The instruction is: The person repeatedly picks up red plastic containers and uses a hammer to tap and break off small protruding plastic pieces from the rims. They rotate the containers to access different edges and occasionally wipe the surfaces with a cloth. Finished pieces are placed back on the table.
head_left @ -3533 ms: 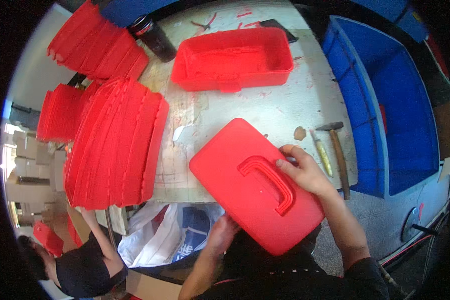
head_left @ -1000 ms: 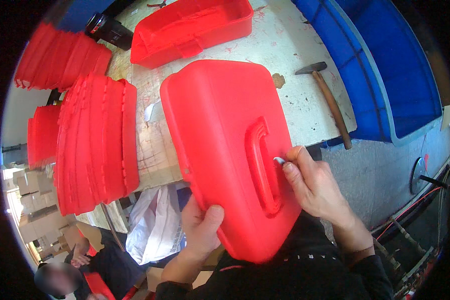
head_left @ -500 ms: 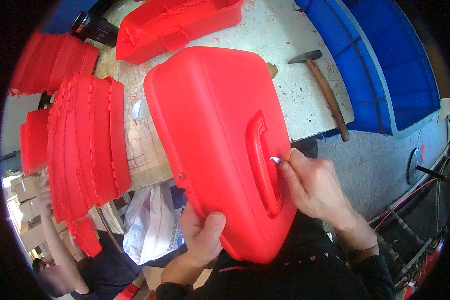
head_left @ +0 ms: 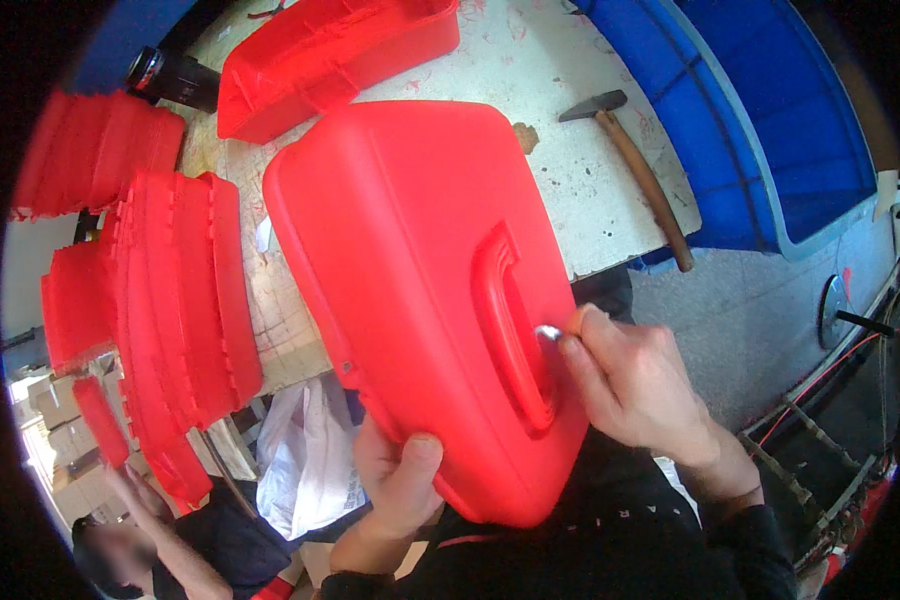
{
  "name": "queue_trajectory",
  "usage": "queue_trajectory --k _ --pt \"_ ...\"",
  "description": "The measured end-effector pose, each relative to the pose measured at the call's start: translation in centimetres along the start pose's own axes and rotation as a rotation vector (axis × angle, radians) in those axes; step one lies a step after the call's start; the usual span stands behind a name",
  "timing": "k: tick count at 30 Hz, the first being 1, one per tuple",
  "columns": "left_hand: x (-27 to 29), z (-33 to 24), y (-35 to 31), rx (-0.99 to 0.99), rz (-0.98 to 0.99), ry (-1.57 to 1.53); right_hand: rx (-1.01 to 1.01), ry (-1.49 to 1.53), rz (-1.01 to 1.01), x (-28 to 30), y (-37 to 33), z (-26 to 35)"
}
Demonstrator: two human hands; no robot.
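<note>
A red plastic case (head_left: 390, 230) with rounded corners leans between the table and my body. A moulded handle (head_left: 513, 340) sits in a recess on its upward face. My left hand (head_left: 402, 475) grips the near left edge, thumb on top and the other fingers partly hidden beneath. Beside the handle, my right hand (head_left: 635, 375) pinches a small tool with a curved, shiny metal tip (head_left: 548, 332). That tip is at the recess's right side; whether it touches the plastic I cannot tell. The rest of the tool is hidden in my fingers.
On the worktable (head_left: 600, 200) lie a hammer (head_left: 645, 175), a red shell (head_left: 340, 60) and a dark cylinder (head_left: 175, 80). Stacked red shells (head_left: 175, 290) stand at left. A blue bin (head_left: 770, 130) is at right. Another person (head_left: 205, 545) works at lower left.
The metal tip has shifted slightly down relative to the handle and turned a little in my right hand. My left hand keeps its grip. The other person's arm has lowered.
</note>
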State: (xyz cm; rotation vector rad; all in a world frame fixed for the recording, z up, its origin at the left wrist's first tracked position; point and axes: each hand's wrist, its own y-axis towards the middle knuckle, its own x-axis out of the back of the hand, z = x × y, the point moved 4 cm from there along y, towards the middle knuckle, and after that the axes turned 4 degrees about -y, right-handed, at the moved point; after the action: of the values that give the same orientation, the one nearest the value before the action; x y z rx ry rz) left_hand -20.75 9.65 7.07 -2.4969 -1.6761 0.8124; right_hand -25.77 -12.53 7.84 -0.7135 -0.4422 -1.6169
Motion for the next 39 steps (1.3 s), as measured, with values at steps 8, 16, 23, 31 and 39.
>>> queue_trajectory --k 8,16,23,31,39 --pt "-0.2 0.1 -0.4 0.012 -0.017 0.017 0.008 -0.151 -0.016 -0.1 0.8 0.1" --pt "0.1 0.2 -0.3 0.001 0.019 0.017 -0.196 -0.098 0.239 0.1 -2.4 -0.3" --pt "0.1 0.8 -0.5 0.025 0.059 0.057 -0.045 0.132 -0.17 -0.6 1.5 -1.3" --pt "-1.5 -8.6 1.5 -0.225 0.218 0.508 0.187 0.384 -0.202 -2.1 -0.5 -1.8" --pt "2.4 -31.1 -2.1 -0.821 -0.333 1.584 0.333 -0.527 -0.352 -5.1 10.3 -3.0"
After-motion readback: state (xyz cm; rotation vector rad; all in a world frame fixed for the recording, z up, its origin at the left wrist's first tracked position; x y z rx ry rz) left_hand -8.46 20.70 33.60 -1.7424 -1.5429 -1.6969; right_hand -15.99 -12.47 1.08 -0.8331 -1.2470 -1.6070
